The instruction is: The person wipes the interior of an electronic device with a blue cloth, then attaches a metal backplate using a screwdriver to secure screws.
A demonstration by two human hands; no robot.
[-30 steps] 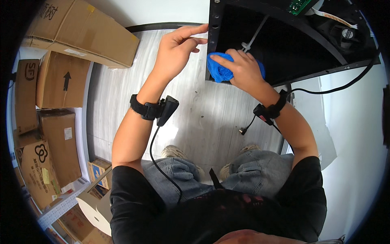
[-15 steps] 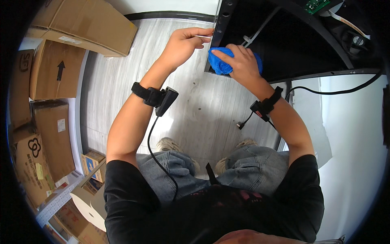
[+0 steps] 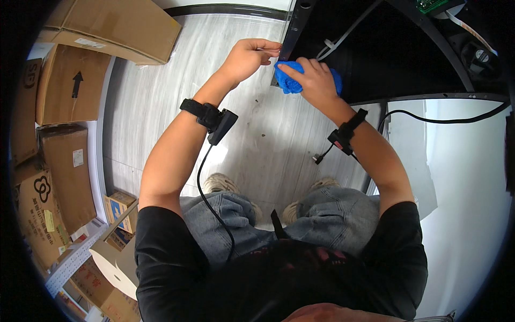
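My right hand (image 3: 317, 81) is closed around a bunched blue cloth (image 3: 291, 79). It presses the cloth against the near left corner of a black-framed cabinet (image 3: 370, 94) with a dark interior. My left hand (image 3: 247, 60) is beside the cabinet's left edge, fingers stretched out and their tips at that edge. I see nothing in the left palm. A thin clear strip (image 3: 290, 16) runs along this edge. Just beyond the cloth, a pale rod (image 3: 348, 33) with a small clip slants across the dark interior.
Cardboard boxes (image 3: 72, 86) are stacked along the left, some on a white shelf rack (image 3: 98, 177). Inside the cabinet, far right, are a green circuit board (image 3: 432, 5) and a ribbon cable. A black cable (image 3: 445, 122) curves below the frame. Wood-look floor (image 3: 257, 155) lies beneath my arms.
The cabinet and boxes sit slightly higher in view. Both hands stay at the cabinet's corner; the left fingers have drawn a little closer together. The blue cloth remains in my right hand.
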